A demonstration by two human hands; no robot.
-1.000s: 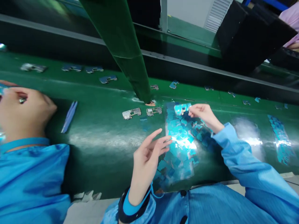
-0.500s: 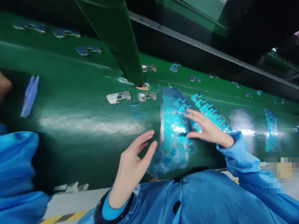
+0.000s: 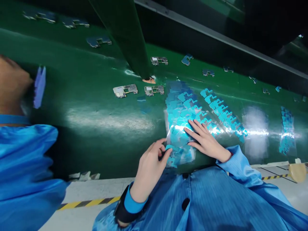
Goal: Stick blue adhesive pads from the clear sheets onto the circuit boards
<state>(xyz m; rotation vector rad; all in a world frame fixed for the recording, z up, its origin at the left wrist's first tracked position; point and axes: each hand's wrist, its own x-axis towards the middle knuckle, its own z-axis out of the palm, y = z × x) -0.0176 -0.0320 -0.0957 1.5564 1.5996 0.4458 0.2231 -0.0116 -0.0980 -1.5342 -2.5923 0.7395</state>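
Observation:
A clear sheet bearing many overlapping bright blue film pieces (image 3: pixel 178 112) lies on the green work surface (image 3: pixel 96 150) in front of me. My left hand (image 3: pixel 152 163) is at the sheet's left edge, its thumb and fingers curled toward each other around that edge; whether they pinch it is too small to tell. Spread flat over the lower middle of the sheet, my right hand (image 3: pixel 204 138) has its fingertips on the blue pieces and holds nothing. Just right of the sheet runs a slanting row of similar blue pieces (image 3: pixel 223 112).
Circuit boards (image 3: pixel 125 90) lie beyond my left hand, with more along the far side. A green post (image 3: pixel 127 41) rises behind them. At the left are purple tweezers (image 3: pixel 39 86) and another person's hand (image 3: pixel 14 83). Further right lies another blue-pieced sheet (image 3: pixel 287 128).
My right hand has come down flat onto the sheet. My left hand has moved right to its edge, with the fingers closer together. The other person's hand has moved further into view beside the tweezers.

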